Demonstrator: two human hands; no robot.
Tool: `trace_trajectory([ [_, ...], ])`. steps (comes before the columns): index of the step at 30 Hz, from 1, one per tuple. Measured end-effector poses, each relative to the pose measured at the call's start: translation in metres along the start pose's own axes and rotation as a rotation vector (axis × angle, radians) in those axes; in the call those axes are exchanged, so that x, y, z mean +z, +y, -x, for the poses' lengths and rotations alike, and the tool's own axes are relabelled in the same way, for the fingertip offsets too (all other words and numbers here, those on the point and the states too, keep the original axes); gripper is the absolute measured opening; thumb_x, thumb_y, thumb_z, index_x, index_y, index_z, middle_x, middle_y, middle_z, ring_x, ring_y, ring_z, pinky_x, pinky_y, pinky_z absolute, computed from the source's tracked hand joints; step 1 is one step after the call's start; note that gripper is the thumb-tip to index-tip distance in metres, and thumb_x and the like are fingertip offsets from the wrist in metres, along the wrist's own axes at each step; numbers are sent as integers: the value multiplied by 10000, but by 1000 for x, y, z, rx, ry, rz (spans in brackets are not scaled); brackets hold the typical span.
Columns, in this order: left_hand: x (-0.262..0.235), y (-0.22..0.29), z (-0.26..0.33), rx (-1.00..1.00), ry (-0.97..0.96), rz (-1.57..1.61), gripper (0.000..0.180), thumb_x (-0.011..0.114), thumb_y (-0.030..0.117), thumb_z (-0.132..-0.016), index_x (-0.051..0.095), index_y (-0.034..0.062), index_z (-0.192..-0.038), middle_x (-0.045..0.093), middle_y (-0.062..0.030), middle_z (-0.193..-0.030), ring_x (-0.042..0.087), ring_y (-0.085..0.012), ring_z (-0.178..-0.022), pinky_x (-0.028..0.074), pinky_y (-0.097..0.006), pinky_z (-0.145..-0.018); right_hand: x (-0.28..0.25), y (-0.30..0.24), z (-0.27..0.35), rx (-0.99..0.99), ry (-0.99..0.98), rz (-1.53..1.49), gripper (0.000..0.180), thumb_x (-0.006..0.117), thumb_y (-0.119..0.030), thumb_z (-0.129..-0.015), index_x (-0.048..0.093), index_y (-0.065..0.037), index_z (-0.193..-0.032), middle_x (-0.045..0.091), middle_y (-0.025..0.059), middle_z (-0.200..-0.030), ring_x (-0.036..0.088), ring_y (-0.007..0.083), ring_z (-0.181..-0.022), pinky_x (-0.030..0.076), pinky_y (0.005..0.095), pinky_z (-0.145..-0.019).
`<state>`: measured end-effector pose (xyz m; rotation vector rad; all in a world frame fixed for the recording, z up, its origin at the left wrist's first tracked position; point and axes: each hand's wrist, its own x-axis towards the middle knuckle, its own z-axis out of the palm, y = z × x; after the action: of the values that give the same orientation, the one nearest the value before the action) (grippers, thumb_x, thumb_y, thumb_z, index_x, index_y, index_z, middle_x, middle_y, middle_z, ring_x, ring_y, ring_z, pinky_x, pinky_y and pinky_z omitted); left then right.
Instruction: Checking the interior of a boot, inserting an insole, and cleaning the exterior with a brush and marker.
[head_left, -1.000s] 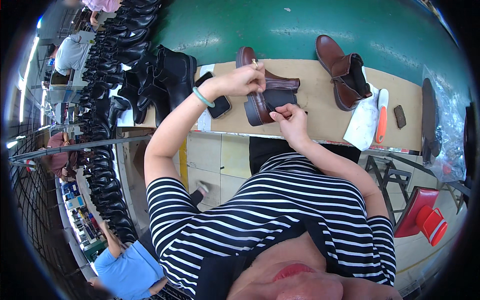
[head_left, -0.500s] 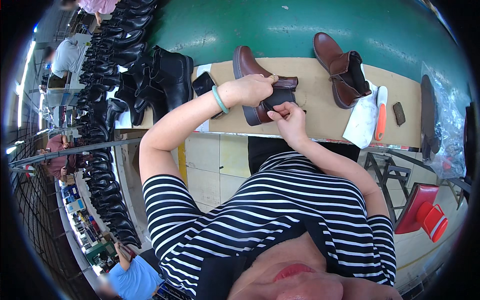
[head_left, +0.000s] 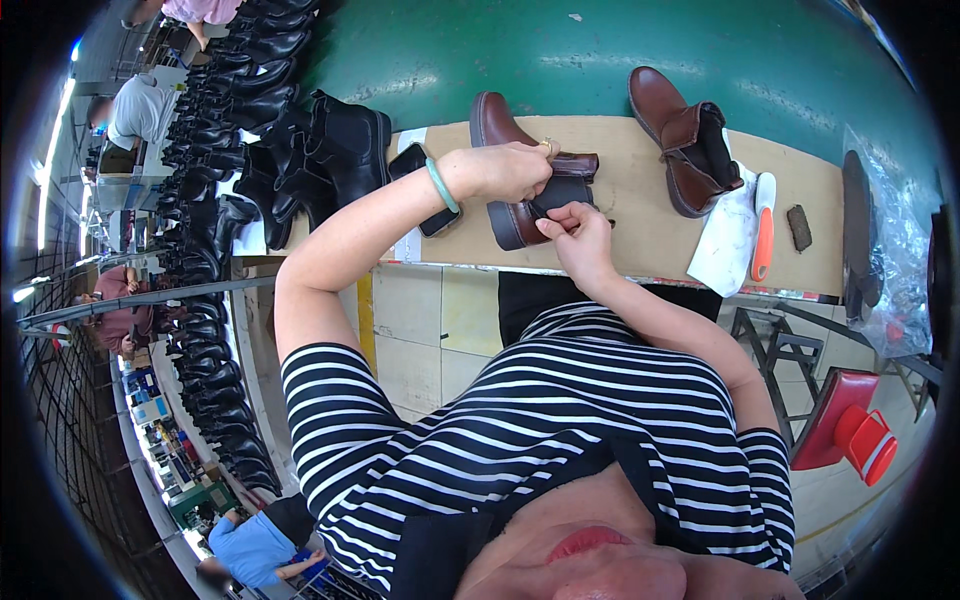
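A brown ankle boot (head_left: 498,125) with a dark elastic side panel (head_left: 568,190) lies on the cardboard-covered bench in front of me. My left hand (head_left: 508,172), a pale green bangle at its wrist, reaches across the boot with curled fingers. On its near side, my right hand (head_left: 583,238) pinches thumb and fingertips together at the panel's edge. Something thin and dark shows between the two hands, too small to name. Partly under my left wrist is a black phone (head_left: 408,162). The other brown boot (head_left: 690,140) rests to the right, its opening towards me.
Black boots (head_left: 345,140) crowd the bench's left side, with long rows beyond. At right lie a white sheet (head_left: 722,240), an orange-and-white handled tool (head_left: 763,230), a brown block (head_left: 798,227) and clear plastic (head_left: 890,270). A red stool (head_left: 832,415) stands below. Other people work at far left.
Both hands stay at the boot, with my left hand shifted slightly. More of the phone shows beside my wrist. At lower left, a person in blue has changed posture.
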<state>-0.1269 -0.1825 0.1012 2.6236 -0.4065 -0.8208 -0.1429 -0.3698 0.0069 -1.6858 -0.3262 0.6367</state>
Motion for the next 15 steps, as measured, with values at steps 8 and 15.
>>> trace_trajectory([
  [8, 3, 10, -1, 33, -58, -345, 142, 650, -14, -715, 670, -46, -852, 514, -236, -1273, 653, -383, -866, 519, -444, -795, 2, 0, -2, 15, 3, -13, 197, 780, -108, -764, 676, 42, -836, 664, 116, -728, 640, 182, -631, 519, 317, -626],
  [15, -1, 8, -2, 56, -65, -342, 194, 656, -27, -695, 664, -53, -887, 493, -253, -1291, 653, -386, -883, 525, -435, -823, 3, 2, -1, 10, 10, -8, 198, 781, -111, -763, 676, 42, -832, 654, 125, -752, 636, 191, -627, 515, 324, -625],
])
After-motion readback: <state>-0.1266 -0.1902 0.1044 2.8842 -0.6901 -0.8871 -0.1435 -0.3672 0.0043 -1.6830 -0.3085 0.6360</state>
